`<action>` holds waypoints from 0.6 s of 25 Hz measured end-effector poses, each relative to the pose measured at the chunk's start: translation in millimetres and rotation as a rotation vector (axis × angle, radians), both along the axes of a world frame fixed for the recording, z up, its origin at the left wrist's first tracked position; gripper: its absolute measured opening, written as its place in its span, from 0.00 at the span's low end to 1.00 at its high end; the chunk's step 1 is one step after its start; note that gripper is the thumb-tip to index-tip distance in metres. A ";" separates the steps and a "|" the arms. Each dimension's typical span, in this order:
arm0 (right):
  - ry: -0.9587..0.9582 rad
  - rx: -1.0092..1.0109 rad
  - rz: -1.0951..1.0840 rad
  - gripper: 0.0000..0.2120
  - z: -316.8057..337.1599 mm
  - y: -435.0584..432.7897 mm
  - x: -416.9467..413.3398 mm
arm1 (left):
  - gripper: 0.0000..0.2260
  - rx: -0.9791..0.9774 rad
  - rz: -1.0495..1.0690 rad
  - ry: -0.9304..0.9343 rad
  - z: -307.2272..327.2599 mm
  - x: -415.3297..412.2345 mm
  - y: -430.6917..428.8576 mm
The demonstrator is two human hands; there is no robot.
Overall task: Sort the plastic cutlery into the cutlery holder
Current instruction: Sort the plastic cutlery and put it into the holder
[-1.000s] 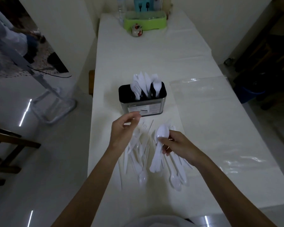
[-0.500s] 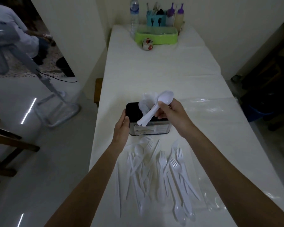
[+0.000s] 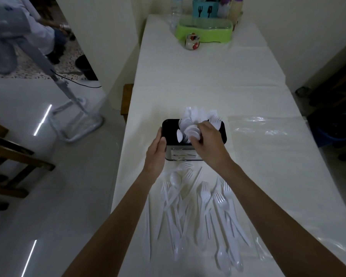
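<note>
White plastic, the bowl of a spoon, sat pinched under the curled fingers of the right hand, which hung over the top of the cutlery holder. The spoon stood among other spoons in the holder's middle part; which compartment exactly could not be told. The left hand lay flat with straight fingers against the holder's 9 o'clock wall, thumb at the near corner. White forks stood tines up at the holder's 3 o'clock end.

The black-rimmed holder stood on a white-clothed table. Just at its 6 o'clock lay the loose cutlery pile: forks, spoons and knives strewn and overlapping. A clear plastic sheet lay flat at 3 o'clock. Far off at 12 o'clock were a green tray, a small painted jar in front of it, a water bottle and a teal utensil caddy. At 9 o'clock, off the table, stood a wooden chair.
</note>
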State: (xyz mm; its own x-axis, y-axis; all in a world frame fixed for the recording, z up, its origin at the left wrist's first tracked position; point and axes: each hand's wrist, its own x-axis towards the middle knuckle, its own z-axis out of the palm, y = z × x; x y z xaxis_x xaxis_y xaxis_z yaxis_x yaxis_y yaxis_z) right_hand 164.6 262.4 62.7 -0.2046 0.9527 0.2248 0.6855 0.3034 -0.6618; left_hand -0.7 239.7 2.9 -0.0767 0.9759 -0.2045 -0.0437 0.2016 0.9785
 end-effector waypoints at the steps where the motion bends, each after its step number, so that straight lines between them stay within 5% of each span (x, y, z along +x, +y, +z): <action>1: -0.005 -0.003 -0.011 0.03 -1.3 -0.3 -0.5 | 0.20 -0.001 0.002 0.002 -0.1 0.7 -0.1; 7: 0.110 -0.029 -0.057 0.17 -3.4 -16.4 -4.8 | 0.21 -0.002 -0.003 0.010 -0.2 1.7 -2.0; 11: -0.189 0.235 -0.060 0.23 -15.8 -31.5 -11.4 | 0.22 0.001 -0.005 0.022 -4.2 0.6 -1.9; 15: -0.372 0.199 0.026 0.31 -27.1 -30.3 -15.8 | 0.20 0.016 -0.012 0.000 0.2 3.0 -3.4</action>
State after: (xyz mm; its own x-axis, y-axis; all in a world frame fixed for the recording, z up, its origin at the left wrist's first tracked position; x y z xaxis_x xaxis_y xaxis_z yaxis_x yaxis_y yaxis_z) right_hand 148.8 232.2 35.5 -0.3303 0.8916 0.3097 0.8571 0.4208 -0.2972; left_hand 2.2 236.3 3.1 -0.0649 0.9799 -0.1888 -0.0416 0.1864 0.9816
